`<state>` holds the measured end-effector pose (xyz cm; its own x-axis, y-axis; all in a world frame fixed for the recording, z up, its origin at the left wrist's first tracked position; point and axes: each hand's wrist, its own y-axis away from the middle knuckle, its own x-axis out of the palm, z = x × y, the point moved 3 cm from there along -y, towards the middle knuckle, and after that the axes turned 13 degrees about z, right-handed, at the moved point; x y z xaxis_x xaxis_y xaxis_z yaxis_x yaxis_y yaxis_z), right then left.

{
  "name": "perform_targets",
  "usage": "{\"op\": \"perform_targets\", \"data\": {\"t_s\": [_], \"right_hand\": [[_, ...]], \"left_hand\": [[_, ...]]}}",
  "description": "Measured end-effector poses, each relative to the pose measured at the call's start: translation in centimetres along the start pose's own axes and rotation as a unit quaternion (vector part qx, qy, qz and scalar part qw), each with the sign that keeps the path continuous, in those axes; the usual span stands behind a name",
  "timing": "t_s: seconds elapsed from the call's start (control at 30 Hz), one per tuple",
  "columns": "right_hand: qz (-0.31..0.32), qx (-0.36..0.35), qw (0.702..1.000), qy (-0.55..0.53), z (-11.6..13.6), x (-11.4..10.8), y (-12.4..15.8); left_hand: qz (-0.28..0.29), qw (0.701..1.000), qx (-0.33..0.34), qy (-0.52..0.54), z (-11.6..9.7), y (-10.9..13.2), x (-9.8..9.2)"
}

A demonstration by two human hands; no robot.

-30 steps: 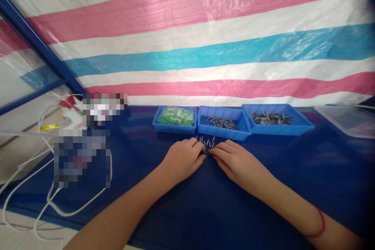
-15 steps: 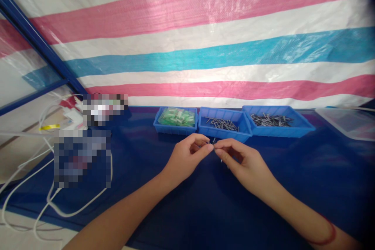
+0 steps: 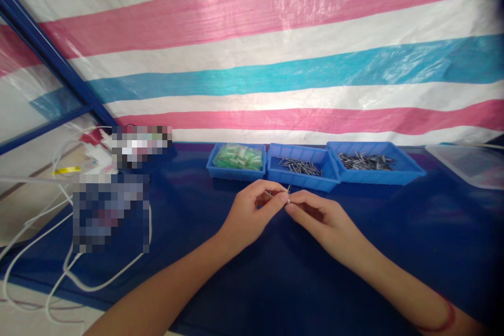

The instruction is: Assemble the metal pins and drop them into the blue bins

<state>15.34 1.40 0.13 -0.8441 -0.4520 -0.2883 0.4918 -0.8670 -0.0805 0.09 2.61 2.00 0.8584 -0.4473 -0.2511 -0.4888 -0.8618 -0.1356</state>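
Just in front of the middle bin, my left hand [image 3: 255,207] and my right hand [image 3: 325,215] meet fingertip to fingertip. Both are closed in a pinch. Between them is a small metal screw-like piece [image 3: 289,188], its thin shaft poking up above the fingertips and a bright end [image 3: 288,201] showing below. The fingers hide most of it. Another bit of metal [image 3: 270,193] shows inside the curl of my left hand, too small to make out. Thin metal screw-like pieces [image 3: 301,166] lie heaped in the blue middle bin [image 3: 326,181].
On the left, a blue bin [image 3: 236,173] holds green packets [image 3: 239,156] in clear plastic. The right blue bin [image 3: 407,170] contains darker metal pieces [image 3: 364,161]. A clear plastic lid or tray [image 3: 464,168] lies far right. White cables [image 3: 98,287] and blurred items occupy the left side.
My right hand has turned slightly, its fingers closing nearer together at the piece. Metal that showed beneath the right fingers is now out of sight. My left hand has barely moved.
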Motion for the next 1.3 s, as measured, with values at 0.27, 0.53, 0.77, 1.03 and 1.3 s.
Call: {"op": "perform_targets", "data": {"t_s": [0.27,0.53,0.77,1.03,1.3], "right_hand": [[-0.107,-0.014,0.994,0.002,0.1,-1.7,0.6],[-0.115,-0.095,0.975,0.165,1.6,-2.8,1.0],[-0.325,0.029,0.882,0.341,-0.1,-11.9,2.2],[-0.311,0.185,0.737,0.570,-5.3,-18.7,3.3],[-0.312,0.098,0.749,0.576,-2.7,-15.7,2.3]], "left_hand": [[0.000,0.993,0.074,-0.097,-0.3,0.1,-0.4],[0.086,0.982,0.048,-0.162,-0.3,0.1,0.2],[0.095,0.932,0.067,-0.344,0.3,-0.1,-0.1],[0.148,0.853,0.035,-0.499,1.7,-0.1,0.1],[0.164,0.828,0.040,-0.535,1.8,-0.5,-0.1]]}}
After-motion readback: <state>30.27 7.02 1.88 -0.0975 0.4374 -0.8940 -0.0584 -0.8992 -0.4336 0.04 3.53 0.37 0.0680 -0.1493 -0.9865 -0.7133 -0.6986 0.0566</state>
